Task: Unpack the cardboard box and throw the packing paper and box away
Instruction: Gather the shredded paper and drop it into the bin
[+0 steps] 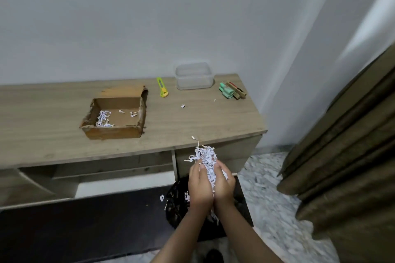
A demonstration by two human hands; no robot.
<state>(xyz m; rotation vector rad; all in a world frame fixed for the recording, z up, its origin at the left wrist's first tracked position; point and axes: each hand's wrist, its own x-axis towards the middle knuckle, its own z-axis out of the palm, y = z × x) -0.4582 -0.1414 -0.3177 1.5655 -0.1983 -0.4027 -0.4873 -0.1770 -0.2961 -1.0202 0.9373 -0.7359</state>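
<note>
Left hand (199, 186) and right hand (223, 186) are pressing together, cupping a wad of shredded packing paper (206, 156). A black trash bag (177, 203) is sitting directly below the hands, so likely a straight drop. The cardboard box (114, 117) is lying up and left, nearer the left hand, with shreds remaining inside.

No readable text, label, brand or number shows anywhere
</note>
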